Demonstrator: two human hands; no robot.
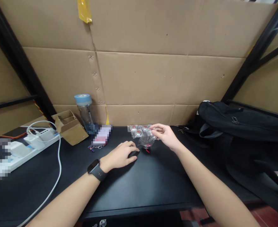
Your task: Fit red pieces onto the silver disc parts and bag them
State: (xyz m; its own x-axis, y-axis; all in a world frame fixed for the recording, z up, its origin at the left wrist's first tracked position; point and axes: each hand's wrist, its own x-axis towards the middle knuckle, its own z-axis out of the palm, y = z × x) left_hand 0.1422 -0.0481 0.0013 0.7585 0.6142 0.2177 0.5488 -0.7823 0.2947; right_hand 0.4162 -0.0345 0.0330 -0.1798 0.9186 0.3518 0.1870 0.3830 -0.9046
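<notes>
My right hand (165, 136) pinches a clear plastic bag (146, 136) between thumb and fingers, just above the black table (141, 186). Several such small bags lie or hang together there. Small round silvery and red items show inside, but their kind is too small to make out. A bit of red (147, 151) pokes out below the bags. My left hand (121, 155), with a black watch (97, 169) on its wrist, rests by the table surface left of the bags. Its fingers are bent, the thumb is apart, and nothing shows in it.
A white power strip (35, 146) with cables lies at left, beside an open cardboard box (70, 129). A blue-lidded bottle (84, 113) stands near the cardboard back wall (141, 78). A black backpack (243, 126) takes up the right side.
</notes>
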